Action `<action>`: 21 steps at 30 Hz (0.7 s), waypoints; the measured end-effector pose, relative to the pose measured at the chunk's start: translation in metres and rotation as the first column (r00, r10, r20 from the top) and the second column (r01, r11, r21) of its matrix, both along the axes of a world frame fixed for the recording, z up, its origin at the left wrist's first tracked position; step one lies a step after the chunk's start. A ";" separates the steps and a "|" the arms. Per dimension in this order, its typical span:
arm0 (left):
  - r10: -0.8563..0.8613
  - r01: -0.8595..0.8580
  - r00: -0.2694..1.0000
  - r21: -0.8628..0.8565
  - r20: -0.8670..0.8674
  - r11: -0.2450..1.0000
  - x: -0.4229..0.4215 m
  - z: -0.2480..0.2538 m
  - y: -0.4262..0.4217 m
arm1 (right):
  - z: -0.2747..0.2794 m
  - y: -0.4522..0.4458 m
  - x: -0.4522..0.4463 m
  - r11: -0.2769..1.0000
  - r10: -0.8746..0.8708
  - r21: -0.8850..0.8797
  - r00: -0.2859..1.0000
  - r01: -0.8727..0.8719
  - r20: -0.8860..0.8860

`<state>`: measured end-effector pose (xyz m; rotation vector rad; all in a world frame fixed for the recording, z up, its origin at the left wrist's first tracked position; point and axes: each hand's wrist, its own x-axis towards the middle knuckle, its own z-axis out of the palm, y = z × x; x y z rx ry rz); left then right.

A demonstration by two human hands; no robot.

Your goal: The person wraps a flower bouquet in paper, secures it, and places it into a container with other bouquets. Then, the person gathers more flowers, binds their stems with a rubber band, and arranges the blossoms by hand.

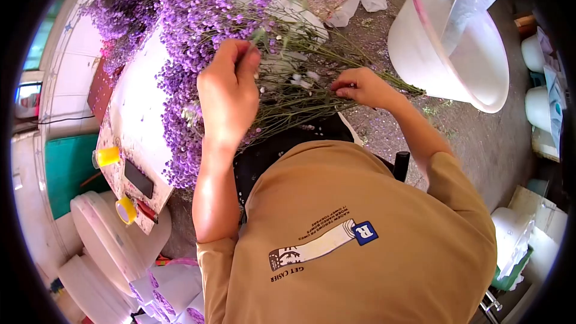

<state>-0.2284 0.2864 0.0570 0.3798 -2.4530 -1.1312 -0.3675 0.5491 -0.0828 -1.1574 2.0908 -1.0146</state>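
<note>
A large bunch of purple flowers (189,30) lies across my lap and the table edge, its blossoms to the left and its green stems (312,99) running right. My left hand (229,93) is raised over the blossoms, closed in a pinch on a small green sprig (259,36), which is blurred. Lower and to the right, my right hand (365,88) has its fingers curled together on the stems, whose exact number in the grip I cannot make out. A few whitish flowers (303,79) sit among the stems between the two hands.
A large white tub (414,42) stands on the floor at right, a clear sheet inside. On the white table (129,105) are yellow tape rolls (108,156), a phone (138,178) and red-handled pliers (147,210). A round stool (99,234) stands lower left. Wrapped bundles (168,291) lie below.
</note>
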 end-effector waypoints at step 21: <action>-0.041 0.068 0.994 0.277 -0.104 0.958 -0.081 -0.015 -0.004 | -0.005 0.001 0.002 0.950 -0.164 0.223 0.957 0.219 -0.241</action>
